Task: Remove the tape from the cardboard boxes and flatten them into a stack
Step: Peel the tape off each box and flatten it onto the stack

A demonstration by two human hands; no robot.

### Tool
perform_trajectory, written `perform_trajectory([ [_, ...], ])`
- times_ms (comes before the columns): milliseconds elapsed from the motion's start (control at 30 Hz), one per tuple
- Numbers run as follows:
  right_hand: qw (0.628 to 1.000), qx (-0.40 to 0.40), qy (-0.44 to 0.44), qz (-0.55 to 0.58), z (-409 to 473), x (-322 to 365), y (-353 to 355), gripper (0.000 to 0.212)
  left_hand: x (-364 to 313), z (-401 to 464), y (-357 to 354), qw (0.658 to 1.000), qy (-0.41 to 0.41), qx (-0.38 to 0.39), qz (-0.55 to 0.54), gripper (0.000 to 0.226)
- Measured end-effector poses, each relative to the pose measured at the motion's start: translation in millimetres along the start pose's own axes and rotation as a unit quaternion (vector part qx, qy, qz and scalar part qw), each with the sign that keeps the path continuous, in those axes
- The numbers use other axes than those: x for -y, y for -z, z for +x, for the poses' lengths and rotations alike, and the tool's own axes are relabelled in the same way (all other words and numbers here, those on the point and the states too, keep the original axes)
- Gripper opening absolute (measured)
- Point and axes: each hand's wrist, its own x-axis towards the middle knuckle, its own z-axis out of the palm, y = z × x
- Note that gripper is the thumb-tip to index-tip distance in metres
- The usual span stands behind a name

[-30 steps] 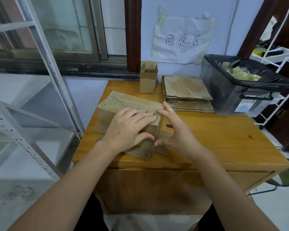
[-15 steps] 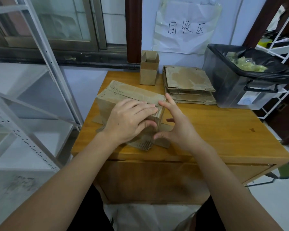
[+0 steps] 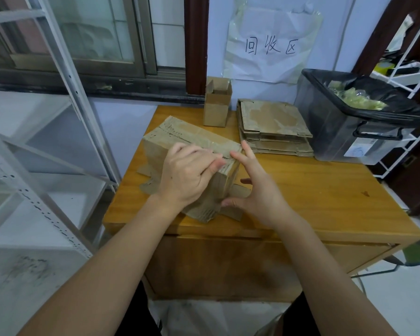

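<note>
- The box (image 3: 192,154) stands on the left half of the desk (image 3: 325,190), its bottom flaps splayed out flat on the wood under it. It looks like thin, worn corrugated card, so I judge it light and easy to crush. It should be stiff along its edges and soft across its panels.
- A clear strip of tape (image 3: 218,144) seems to run along the top seam near the right corner. The glare makes its ends hard to trace. The best hold is probably at a lifted tape end, with the card pinned flat beside it so the paper does not tear away with it.
- The left hand (image 3: 187,175) lies over the top right corner of the box. Its grip is closed on the card, with fingers curled over the top and the thumb on the near face.
- The right hand (image 3: 257,192) is at the box's right end with its grip open. The forefinger reaches up to the top corner, and the thumb sits low by the flap.
- Farther back stand a small open box (image 3: 216,105) and, to its right, the stack (image 3: 274,127) of flattened boxes.
- A black-lined bin (image 3: 344,132) sits at the right edge.
</note>
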Motion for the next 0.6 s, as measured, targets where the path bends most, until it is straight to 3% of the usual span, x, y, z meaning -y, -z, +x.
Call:
perform_trajectory([
  [267,1.0,0.008,-0.001,-0.004,-1.9,2.2,1.4,0.107,8.6,0.3,14.5,0.992,0.035,0.11,-0.06,0.04],
  [600,0.999,-0.012,0.015,-0.035,-6.0,1.7,-2.3,0.103,2.2,-1.9,21.3,0.983,0.067,0.156,-0.07,0.058],
])
